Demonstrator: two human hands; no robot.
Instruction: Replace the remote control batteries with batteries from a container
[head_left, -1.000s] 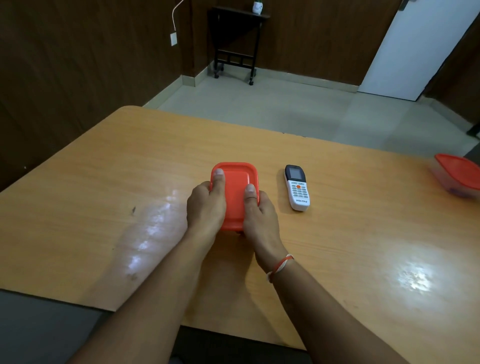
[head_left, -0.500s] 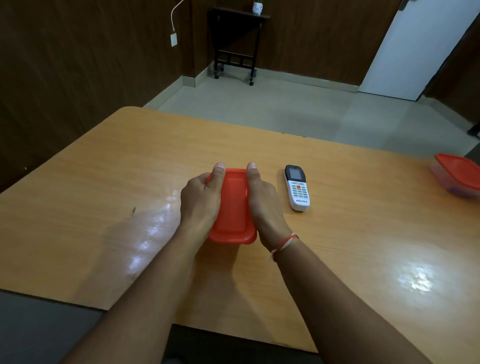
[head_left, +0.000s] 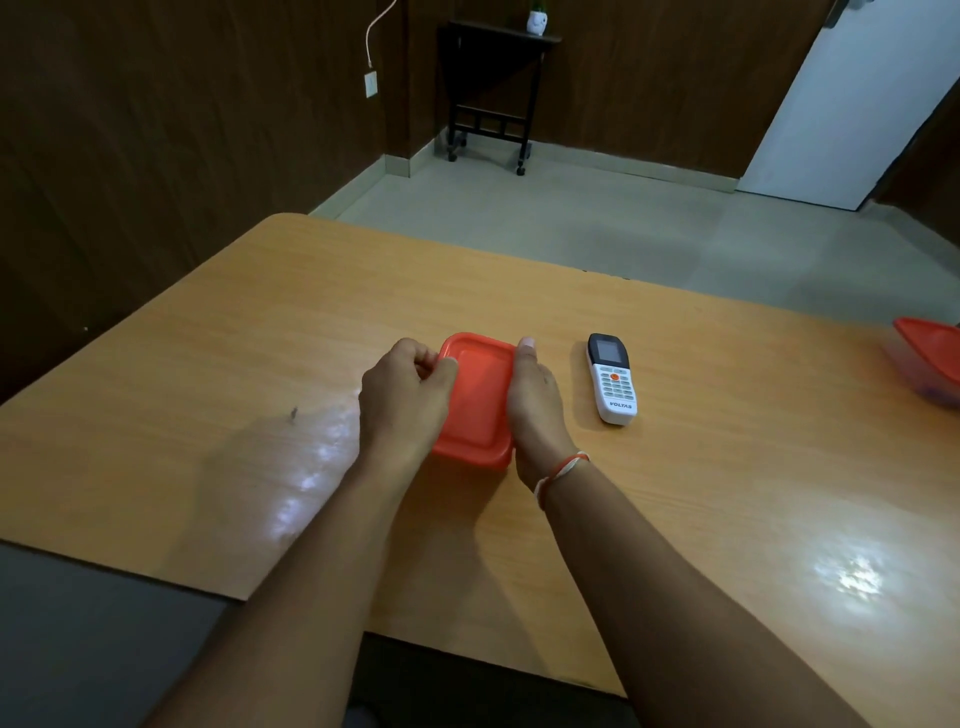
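We see red-lidded container (head_left: 480, 400) on table (head_left: 208, 395), centre. Left hand (head_left: 402, 395) pinches lid's far left corner; right hand (head_left: 535, 405) grips right side, fingers curled. Remote (head_left: 613, 379) just right, face up.

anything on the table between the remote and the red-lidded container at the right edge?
Nothing: in the head view, only bare wooden table separates the white remote control with a dark screen from the red-lidded clear plastic container at the right edge.
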